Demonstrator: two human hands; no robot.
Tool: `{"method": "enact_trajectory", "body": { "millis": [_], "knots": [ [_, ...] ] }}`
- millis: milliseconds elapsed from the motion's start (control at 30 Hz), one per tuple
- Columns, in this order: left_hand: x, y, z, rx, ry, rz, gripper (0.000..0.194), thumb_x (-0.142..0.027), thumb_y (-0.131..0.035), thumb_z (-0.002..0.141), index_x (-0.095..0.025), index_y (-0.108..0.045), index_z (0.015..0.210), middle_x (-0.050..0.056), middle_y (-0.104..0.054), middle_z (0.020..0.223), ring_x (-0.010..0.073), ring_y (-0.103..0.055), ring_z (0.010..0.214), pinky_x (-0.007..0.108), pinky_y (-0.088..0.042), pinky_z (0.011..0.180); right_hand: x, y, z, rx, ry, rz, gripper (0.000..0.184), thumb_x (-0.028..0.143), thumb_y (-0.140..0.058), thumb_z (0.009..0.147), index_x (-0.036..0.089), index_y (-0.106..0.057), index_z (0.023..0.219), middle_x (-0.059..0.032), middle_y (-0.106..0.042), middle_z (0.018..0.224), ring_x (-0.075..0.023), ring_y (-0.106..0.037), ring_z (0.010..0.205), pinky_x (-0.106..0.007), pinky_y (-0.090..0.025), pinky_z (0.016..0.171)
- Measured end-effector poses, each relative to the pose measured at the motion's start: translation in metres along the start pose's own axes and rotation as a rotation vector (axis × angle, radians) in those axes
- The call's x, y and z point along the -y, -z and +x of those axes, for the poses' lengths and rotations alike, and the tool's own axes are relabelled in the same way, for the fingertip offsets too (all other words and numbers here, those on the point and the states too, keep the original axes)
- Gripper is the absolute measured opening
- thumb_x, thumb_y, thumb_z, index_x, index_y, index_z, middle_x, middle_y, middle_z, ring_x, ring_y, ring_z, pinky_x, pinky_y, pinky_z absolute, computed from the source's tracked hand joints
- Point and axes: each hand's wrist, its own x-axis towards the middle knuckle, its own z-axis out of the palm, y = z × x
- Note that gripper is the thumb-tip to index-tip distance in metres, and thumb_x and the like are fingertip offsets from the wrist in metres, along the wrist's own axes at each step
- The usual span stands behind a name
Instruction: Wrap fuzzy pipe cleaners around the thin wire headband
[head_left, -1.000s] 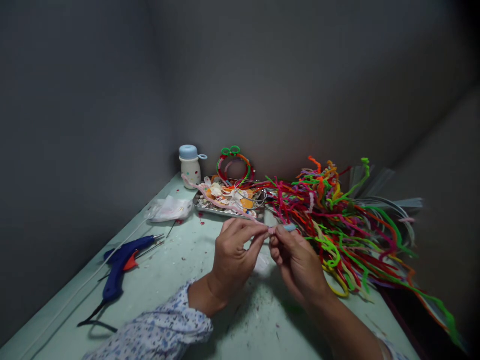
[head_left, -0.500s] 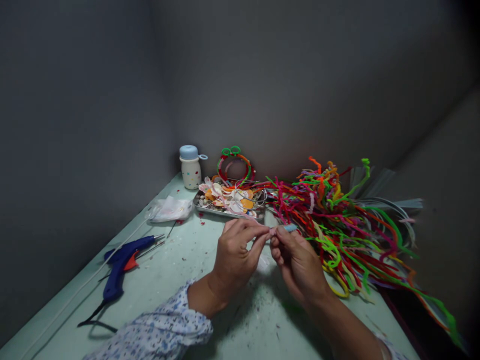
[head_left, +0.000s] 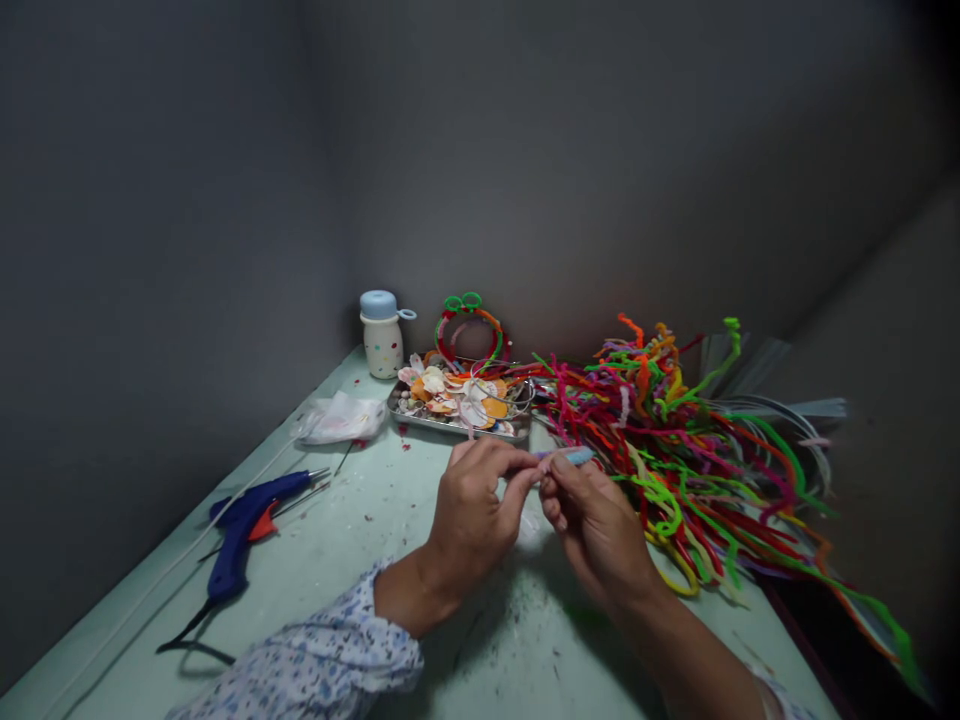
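Pipe cleaner (head_left: pixel 577 456), left hand (head_left: pixel 472 515), right hand (head_left: pixel 596 530) near tray (head_left: pixel 457 428)

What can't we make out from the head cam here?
Head view only:
- pale blue piece: the left hand and right hand cover part of it, and it is too small to identify
- metal tray: contents too small to tell apart
- pipe cleaners: far right ends blurred
- left sleeve: cut off by the bottom edge
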Motion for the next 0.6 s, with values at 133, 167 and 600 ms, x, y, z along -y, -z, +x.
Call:
{"method": "enact_trajectory", "body": {
  "millis": [133,167,600],
  "knots": [
    [-0.0028,0.0014,0.0011,0.013,0.011,-0.01,0.005,-0.018,-0.059,0.086,-0.018,-0.064,0.085,0.002,-0.067,0.081,0.0157,-0.059,0.08,0.034,-0.044,0.077,0.0009,-0.0006,0.0,0.006,0.002,-0.012,0.021,0.035,-0.071,0.076,0.015,-0.063,0.077,0.0017,-0.057,0.064,-0.0041,-0.045,0.05,-0.013,-0.034,0.043],
    [-0.0031,0.0013,0.0014,0.007,0.02,-0.025,0.005,-0.019,-0.059,0.086,-0.018,-0.064,0.085,0.002,-0.067,0.081,0.0158,-0.059,0.08,0.034,-0.045,0.077,0.0014,-0.0009,0.0,0.004,0.004,-0.011,0.021,0.035,-0.071,0.076,0.015,-0.064,0.077,0.0018,-0.057,0.064,-0.0042,-0.045,0.05,-0.013,-0.034,0.042],
    [-0.0042,0.0026,0.0019,0.016,0.021,-0.022,0.009,-0.021,-0.057,0.087,-0.017,-0.064,0.083,0.003,-0.065,0.079,0.0159,-0.058,0.078,0.033,-0.044,0.075,0.0045,-0.0021,-0.0021,-0.021,0.003,-0.022,0.023,0.036,-0.074,0.072,0.016,-0.064,0.074,0.0011,-0.058,0.063,-0.0056,-0.046,0.05,-0.015,-0.035,0.043]
  ]
}}
